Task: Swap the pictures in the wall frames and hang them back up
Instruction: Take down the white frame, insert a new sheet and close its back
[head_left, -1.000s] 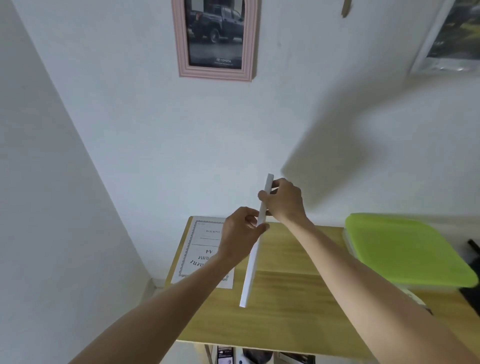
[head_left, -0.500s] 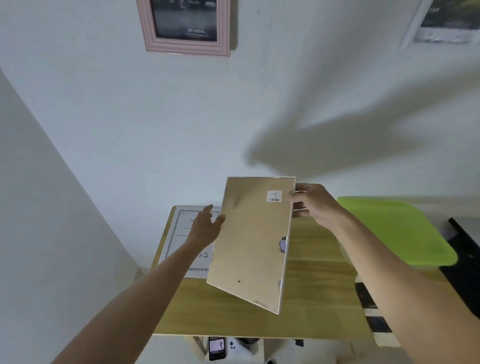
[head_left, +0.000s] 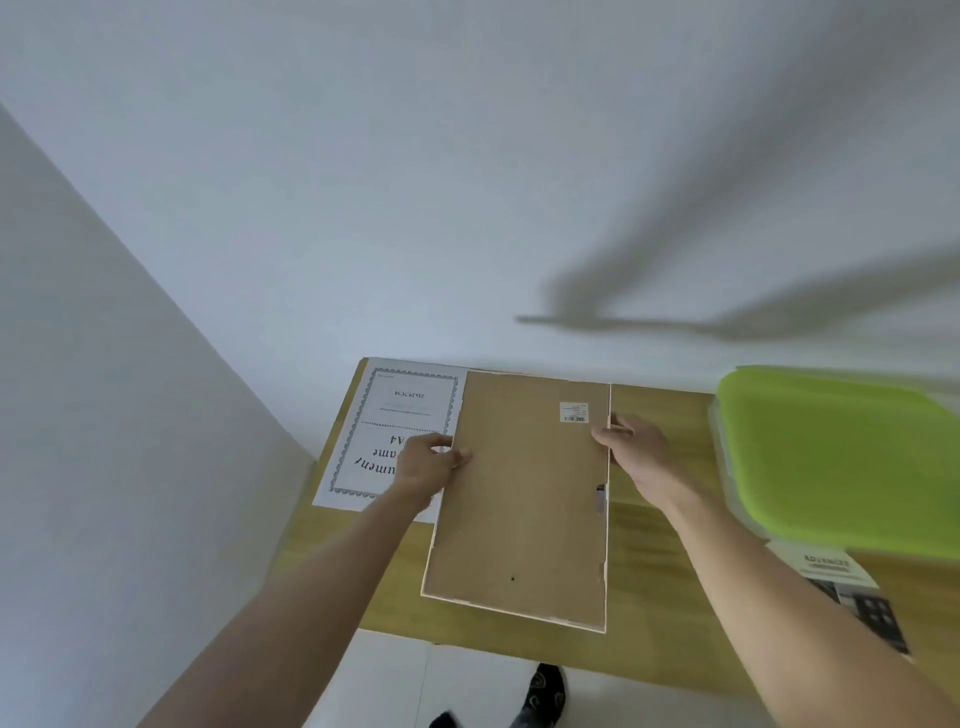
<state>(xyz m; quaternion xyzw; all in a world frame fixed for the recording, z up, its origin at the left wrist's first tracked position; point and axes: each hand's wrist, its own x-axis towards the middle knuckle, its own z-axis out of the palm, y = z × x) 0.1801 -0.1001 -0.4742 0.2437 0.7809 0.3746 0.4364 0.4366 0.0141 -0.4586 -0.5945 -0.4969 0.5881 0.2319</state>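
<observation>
A white picture frame lies face down over the wooden table, its brown backing board up, with a small barcode label near the far right corner. My left hand grips its left edge and my right hand grips its right edge. A white sheet with an ornate border and upside-down print lies on the table under the frame's left side. The wall frames are out of view.
A clear box with a lime-green lid stands at the table's right. A printed leaflet lies in front of it. The table sits in a corner between two white walls. My feet show below the near edge.
The frame went from edge-on and upright to flat, back side up, low over the table. My view tilted down, so the pink wall frame left the picture.
</observation>
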